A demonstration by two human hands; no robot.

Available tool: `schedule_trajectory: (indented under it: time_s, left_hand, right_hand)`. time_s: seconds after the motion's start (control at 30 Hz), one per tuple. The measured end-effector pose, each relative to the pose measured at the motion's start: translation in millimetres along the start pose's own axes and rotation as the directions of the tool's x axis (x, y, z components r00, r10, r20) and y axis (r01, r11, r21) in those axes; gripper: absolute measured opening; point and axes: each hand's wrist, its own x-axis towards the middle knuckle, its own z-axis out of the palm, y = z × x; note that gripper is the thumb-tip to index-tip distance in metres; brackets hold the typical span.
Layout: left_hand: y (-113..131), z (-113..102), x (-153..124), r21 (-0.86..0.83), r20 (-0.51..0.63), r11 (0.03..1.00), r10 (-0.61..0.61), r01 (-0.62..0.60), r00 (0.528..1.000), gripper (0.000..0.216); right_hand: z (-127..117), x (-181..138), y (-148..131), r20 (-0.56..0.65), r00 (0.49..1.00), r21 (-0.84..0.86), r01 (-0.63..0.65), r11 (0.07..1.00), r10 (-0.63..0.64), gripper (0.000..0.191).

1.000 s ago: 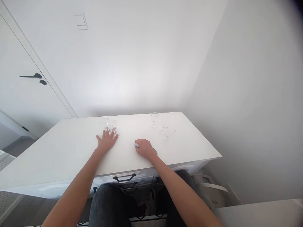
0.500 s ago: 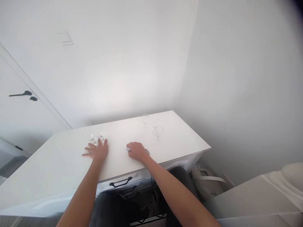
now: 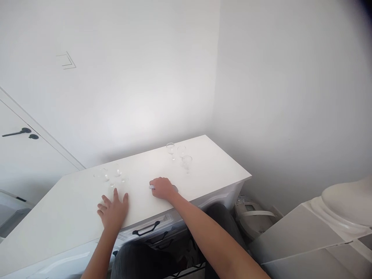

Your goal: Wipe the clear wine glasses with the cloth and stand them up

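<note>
My left hand (image 3: pixel 112 211) lies palm down with fingers spread on the white cabinet top (image 3: pixel 139 174). Just beyond its fingertips are clear stemmed glasses, a left one (image 3: pixel 101 174) and a right one (image 3: pixel 117 170); their outlines are faint. My right hand (image 3: pixel 162 188) is closed on the tabletop around a pale grey object (image 3: pixel 152 187), whose ends poke out on both sides. Its kind is hidden by the fingers. Farther back stand three clear stemmed glasses: a rear one (image 3: pixel 170 148), a middle one (image 3: pixel 181 150) and a front one (image 3: pixel 187 160).
Black-handled drawers (image 3: pixel 146 228) run under the front edge. White walls (image 3: pixel 139 85) meet behind the cabinet. A door with a black handle (image 3: pixel 17 132) is at left. To the right are a beige appliance (image 3: pixel 251 217) on the floor and a white post base (image 3: pixel 310 228).
My left hand has drawn back from the left glasses toward the front edge, leaving them in fuller view. The right hand stays closed on the grey object. The whole view has shifted slightly.
</note>
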Motion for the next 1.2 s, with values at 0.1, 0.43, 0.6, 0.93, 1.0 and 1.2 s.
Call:
schedule_trajectory:
  time_s: [0.1,0.43,0.6,0.93,1.0,1.2]
  left_hand:
    - [-8,-7,-29,0.039,-0.021,0.994,0.107,-0.106,0.994,0.077]
    - [83,3,-20,-0.089,0.34,0.643,0.737,-0.761,0.583,0.064]
    - [180,20,-27,-0.186,0.305,0.559,0.815,-0.808,0.493,0.081]
    - [237,27,-34,-0.242,0.33,0.527,0.834,-0.815,0.441,0.082]
    - [239,26,-33,-0.25,0.334,0.493,0.852,-0.833,0.404,0.076]
    - [252,27,-27,-0.253,0.372,0.43,0.87,-0.867,0.323,0.07]
  right_hand:
    - [-3,5,1,-0.037,0.999,0.03,-0.03,0.999,0.032,0.007]
    - [33,-143,-17,-0.157,0.978,0.082,0.153,0.985,-0.139,0.01]
    - [98,-221,-20,0.222,0.974,0.267,-0.096,0.959,0.036,0.014]
    - [203,-193,22,0.781,0.624,0.132,-0.138,0.982,-0.017,0.013]
    - [217,-196,22,0.814,0.579,0.17,-0.163,0.972,-0.045,0.014]
    - [229,-194,25,0.807,0.59,0.232,-0.295,0.927,-0.015,0.025]
